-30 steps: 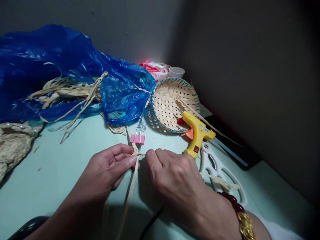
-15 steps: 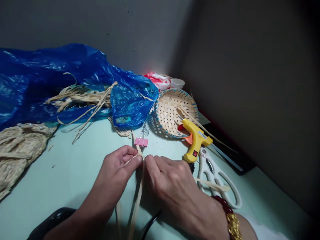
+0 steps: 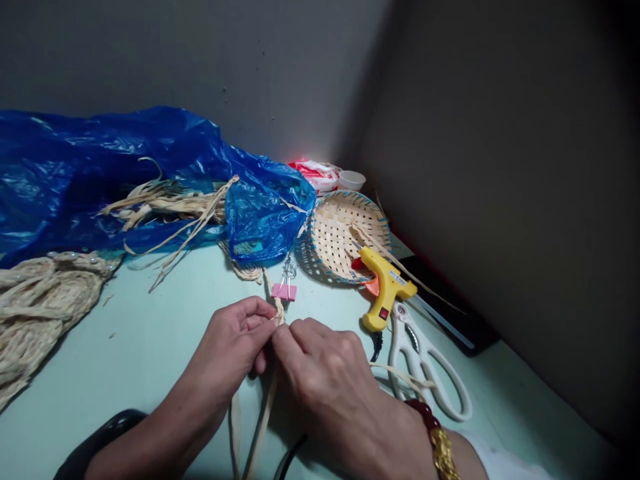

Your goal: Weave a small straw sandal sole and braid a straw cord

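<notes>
A narrow straw braid (image 3: 279, 308) runs from a pink binder clip (image 3: 284, 291) down to my fingers. My left hand (image 3: 239, 343) pinches the braid's lower end between thumb and forefinger. Close against it, my right hand (image 3: 320, 360) is closed, its fingers curled around strands at the same spot; the exact grip is hidden under the knuckles. Loose pale strands (image 3: 261, 427) hang from the braid toward the table's near edge. Another strand (image 3: 400, 373) comes out to the right of my right hand, across the scissors.
White-handled scissors (image 3: 440, 380) and a yellow glue gun (image 3: 387, 287) lie on the right. Behind stands a round woven basket (image 3: 340, 233). A blue plastic bag (image 3: 270, 207) holds a straw bundle (image 3: 170, 200). Woven straw pieces (image 3: 45, 307) lie left; a white bowl (image 3: 352, 180) is at the back.
My right hand has moved slightly left and now overlaps the end of the braid beside my left fingertips. The view has shifted a little, so the objects sit lower in it.
</notes>
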Motion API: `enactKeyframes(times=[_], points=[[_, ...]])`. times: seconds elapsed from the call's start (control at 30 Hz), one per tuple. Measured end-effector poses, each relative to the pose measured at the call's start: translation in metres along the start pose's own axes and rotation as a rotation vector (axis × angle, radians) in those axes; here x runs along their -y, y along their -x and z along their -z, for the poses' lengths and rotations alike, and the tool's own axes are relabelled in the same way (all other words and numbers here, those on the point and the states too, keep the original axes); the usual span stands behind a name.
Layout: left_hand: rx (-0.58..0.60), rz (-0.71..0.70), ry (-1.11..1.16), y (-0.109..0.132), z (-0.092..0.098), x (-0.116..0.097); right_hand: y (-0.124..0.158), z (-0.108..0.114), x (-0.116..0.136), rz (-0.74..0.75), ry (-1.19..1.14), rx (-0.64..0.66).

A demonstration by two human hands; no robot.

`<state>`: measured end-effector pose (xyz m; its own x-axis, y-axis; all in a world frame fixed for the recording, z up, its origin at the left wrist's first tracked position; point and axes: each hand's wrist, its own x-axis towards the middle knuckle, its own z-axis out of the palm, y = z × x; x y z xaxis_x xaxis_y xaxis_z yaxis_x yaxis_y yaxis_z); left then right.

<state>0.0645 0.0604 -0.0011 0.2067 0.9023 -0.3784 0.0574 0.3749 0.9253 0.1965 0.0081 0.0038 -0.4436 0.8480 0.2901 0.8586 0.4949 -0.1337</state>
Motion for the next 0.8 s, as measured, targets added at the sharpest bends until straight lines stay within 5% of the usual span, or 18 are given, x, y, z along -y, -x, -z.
enactKeyframes(times=[0.23,0.53,0.67,0.8], points=[[0.036,0.068,0.013,0.002,0.002,-0.002,0.001,-0.005,0.004,0.085,0.141,0.030],[0.092,0.077,0.065,0.002,0.006,0.000,0.003,-0.010,0.015,0.085,0.157,-0.193],[0.122,0.067,0.044,-0.002,0.009,0.005,0.010,-0.023,0.021,-0.001,0.090,-0.126],[0.100,0.104,0.045,-0.003,0.010,0.003,0.013,-0.022,0.017,0.069,-0.119,-0.018]])
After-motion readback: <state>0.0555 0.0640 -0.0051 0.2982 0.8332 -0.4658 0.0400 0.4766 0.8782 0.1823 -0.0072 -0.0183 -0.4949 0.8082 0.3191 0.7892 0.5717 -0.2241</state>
